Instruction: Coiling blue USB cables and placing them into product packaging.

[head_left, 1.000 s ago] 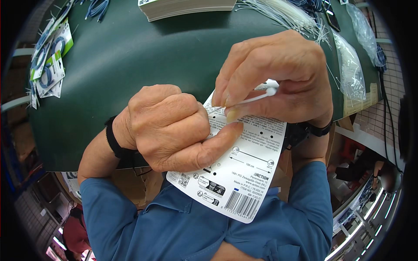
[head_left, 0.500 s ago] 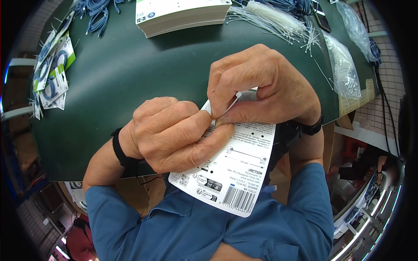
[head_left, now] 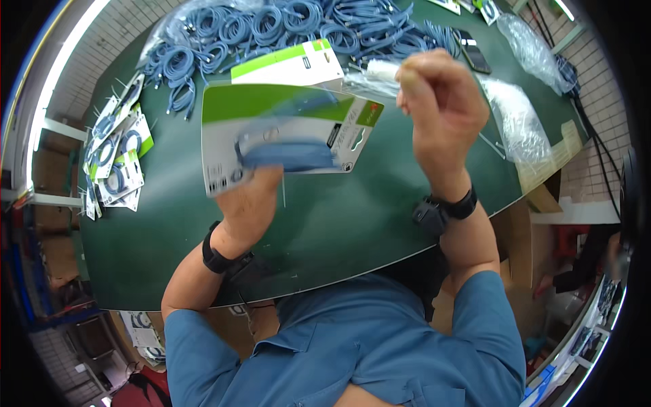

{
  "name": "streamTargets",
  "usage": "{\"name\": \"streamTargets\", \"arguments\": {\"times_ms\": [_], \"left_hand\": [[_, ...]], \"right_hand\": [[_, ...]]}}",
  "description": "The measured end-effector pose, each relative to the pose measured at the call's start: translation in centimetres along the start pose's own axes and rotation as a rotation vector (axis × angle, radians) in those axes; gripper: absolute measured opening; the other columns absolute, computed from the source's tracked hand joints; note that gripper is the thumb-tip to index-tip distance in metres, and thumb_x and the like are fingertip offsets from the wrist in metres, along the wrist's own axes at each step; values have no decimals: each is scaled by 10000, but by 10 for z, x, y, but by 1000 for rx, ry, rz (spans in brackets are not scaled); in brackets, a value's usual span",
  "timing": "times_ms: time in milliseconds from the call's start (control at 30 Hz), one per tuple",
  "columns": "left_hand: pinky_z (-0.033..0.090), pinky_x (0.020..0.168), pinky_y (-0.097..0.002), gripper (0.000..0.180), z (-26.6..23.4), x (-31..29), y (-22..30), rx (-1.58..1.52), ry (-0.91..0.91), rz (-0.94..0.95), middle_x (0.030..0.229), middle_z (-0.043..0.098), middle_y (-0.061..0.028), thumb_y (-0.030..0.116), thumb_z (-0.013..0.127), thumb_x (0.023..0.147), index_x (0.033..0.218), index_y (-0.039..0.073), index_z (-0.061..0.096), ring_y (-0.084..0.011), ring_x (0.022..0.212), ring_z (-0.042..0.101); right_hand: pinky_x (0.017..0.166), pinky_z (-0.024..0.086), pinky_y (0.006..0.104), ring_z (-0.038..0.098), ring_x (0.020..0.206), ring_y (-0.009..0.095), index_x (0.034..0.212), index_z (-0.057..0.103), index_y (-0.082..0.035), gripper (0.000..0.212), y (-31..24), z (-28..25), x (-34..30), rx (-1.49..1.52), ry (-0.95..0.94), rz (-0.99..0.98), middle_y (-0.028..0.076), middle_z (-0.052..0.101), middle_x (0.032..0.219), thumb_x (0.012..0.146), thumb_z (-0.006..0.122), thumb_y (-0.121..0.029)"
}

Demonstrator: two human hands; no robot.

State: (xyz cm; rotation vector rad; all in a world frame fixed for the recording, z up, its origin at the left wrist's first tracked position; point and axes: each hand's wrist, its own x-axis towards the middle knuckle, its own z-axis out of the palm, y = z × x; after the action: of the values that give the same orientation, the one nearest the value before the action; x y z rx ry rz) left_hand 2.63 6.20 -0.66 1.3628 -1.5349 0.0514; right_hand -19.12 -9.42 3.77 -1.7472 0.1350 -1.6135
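Observation:
My left hand (head_left: 247, 200) grips a white and green packaging card (head_left: 222, 149) by its near edge, and the fingers are mostly hidden under it. The card is tilted in the air with its green-topped face showing. A coiled blue cable (head_left: 291, 156), smeared by motion, lies against that face. To the right of the card, my right hand (head_left: 444, 112) is raised with its fingers curled and the thumb pressed against them. Whether anything small is pinched there is hidden. Behind the card stands a stack of similar cards (head_left: 288, 64), beside loose white cable ties (head_left: 373, 83).
Several blue cable coils (head_left: 264, 28) cover the far side of the green table (head_left: 339, 224). Carded cables (head_left: 112, 159) are piled at the left edge. A phone (head_left: 473, 51) and clear plastic bags (head_left: 515, 119) lie on the right.
The card has been lifted from my lap to above the table and turned over, its cable side now visible. My right hand has let go of it and moved up, right and away.

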Motion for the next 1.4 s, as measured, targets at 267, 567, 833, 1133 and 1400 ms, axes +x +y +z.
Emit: {"name": "streamTargets", "arguments": {"times_ms": [267,567,833,1133,1400], "left_hand": [[421,482,-229,202,40,62,19,-870,269,-498,928,667,-1,103,681,1003,1185,45,615,-64,684,583],[468,527,-217,230,66,62,25,-939,290,-542,1001,666,-9,83,696,992,1200,46,604,-52,741,598],[510,570,-232,233,73,60,13,-912,342,-430,1031,691,-25,89,710,986,1188,30,611,-64,792,634],[559,702,-264,228,67,61,12,-886,296,-452,1019,697,-30,80,723,974,1173,24,626,-91,856,650],[553,684,-268,225,71,58,13,-824,303,-419,1021,691,-28,83,724,971,1167,22,630,-93,855,651]], "right_hand": [[574,521,309,642,704,214,1003,757,-64,311,-5,36,-18,-394,-323,-399,72,723,881,744,849,81],[537,510,317,632,675,196,978,777,-84,326,8,35,-19,-688,-280,-468,31,706,870,683,868,19],[544,516,319,640,683,203,961,759,-71,312,9,39,-25,-640,-328,-463,31,677,852,682,860,27],[564,522,315,642,693,223,920,735,-62,277,13,40,-27,-596,-355,-455,57,688,905,692,855,41],[583,543,312,695,743,231,942,727,-65,294,10,43,-25,-767,-292,-403,81,724,969,705,873,31]]}}
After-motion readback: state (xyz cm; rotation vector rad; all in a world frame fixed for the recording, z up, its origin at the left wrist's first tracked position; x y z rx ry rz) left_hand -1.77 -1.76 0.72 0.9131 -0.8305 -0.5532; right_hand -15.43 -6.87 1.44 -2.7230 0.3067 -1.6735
